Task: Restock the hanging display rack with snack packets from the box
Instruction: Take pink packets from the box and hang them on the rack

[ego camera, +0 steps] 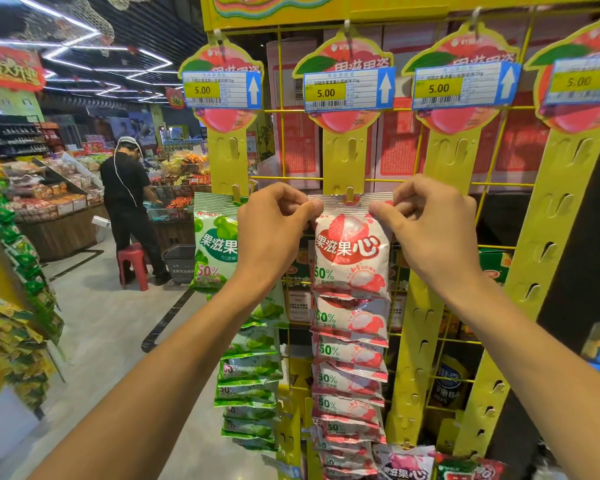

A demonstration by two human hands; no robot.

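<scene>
Red-white lychee packet (350,254); green packets (215,251); yellow rack (343,161).

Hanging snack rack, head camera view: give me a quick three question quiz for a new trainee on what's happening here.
1. True or false: both hands pinch the top edge of the red lychee packet.
2. Which strip holds green packets? A: left of the red column. B: right of it.
3. Fill in: each price tag reads ____.

Key: 1 true: left hand and right hand grip it at a hook on the yellow strip. 2 A. 3 5.00.
</scene>
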